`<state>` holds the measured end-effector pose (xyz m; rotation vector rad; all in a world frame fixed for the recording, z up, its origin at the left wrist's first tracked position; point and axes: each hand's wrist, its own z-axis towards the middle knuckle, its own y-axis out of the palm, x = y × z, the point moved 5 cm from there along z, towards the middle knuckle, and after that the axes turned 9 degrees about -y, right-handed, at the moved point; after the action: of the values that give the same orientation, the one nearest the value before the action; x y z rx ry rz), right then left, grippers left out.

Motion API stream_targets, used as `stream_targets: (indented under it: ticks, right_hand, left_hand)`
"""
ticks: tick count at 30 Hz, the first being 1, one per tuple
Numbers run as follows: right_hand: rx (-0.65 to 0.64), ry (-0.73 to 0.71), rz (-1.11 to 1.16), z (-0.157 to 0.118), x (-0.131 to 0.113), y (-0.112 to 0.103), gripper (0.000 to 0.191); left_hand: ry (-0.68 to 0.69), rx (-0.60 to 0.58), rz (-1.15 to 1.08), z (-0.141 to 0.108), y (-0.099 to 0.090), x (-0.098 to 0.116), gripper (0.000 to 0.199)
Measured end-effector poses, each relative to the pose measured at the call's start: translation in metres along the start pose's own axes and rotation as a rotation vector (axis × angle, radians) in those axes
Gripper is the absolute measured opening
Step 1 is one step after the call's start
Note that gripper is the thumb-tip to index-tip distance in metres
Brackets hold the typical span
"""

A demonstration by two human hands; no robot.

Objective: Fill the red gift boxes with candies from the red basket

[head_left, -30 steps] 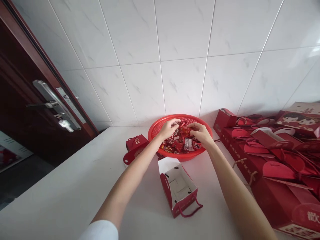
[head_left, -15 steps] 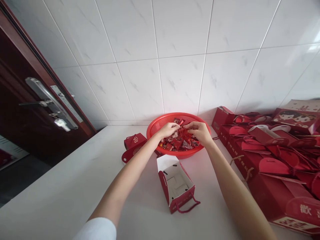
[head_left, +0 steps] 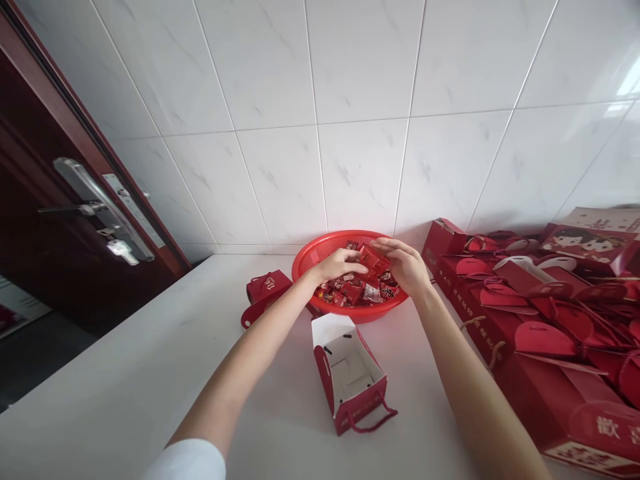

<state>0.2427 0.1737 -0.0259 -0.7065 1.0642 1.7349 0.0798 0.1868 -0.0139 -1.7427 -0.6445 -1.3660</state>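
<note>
Red wrapped pkt (head_left: pixel 373 260), qty 1: over red plastic basket (head_left: pixel 360 315), btwn hands, just R of L hand (head_left: pixel 341 265) fingertips, just L of R hand (head_left: pixel 409 268); abt equally near both. Long axis unclear. Fingers curved, slightly apart; grip on pkt can't be told. Open box (head_left: pixel 363 407): wearer's side of fingers. Lettering: "歡" on large box (head_left: pixel 555 400), well R of fingers; pkt print illegible.

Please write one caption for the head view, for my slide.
Left hand and right hand over small wrapped packets in a red basket, an open box in front.
</note>
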Motion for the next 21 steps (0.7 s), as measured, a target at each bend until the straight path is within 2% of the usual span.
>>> stream_targets:
  ticks: [2,4,6,8,12,15,21]
  right_hand:
    - [-0.025,0.008,0.033,-0.001,-0.002,0.0,0.041]
    - [-0.109,0.012,0.047,-0.004,-0.005,0.006,0.05]
    - [-0.211,0.01,0.032,-0.008,-0.009,0.014,0.04]
    - [-0.245,0.016,-0.014,-0.01,-0.01,0.019,0.026]
    - [-0.113,0.015,-0.092,-0.007,-0.006,0.014,0.042]
    - [-0.008,-0.007,-0.136,-0.004,0.0,0.007,0.044]
    - [0.11,-0.003,-0.178,-0.002,0.004,0.0,0.042]
  left_hand:
    - [-0.036,0.003,-0.1,-0.001,-0.001,0.0,0.015]
    - [-0.064,0.021,-0.146,-0.002,-0.002,0.001,0.012]
    - [-0.085,0.036,-0.146,-0.002,-0.003,0.0,0.013]
    - [-0.109,0.039,-0.136,-0.002,-0.004,-0.002,0.016]
    - [-0.091,0.085,-0.12,0.002,-0.006,-0.003,0.025]
    - [-0.037,0.113,-0.096,0.002,-0.007,0.0,0.037]
    - [-0.005,-0.006,0.234,-0.001,0.001,0.001,0.059]
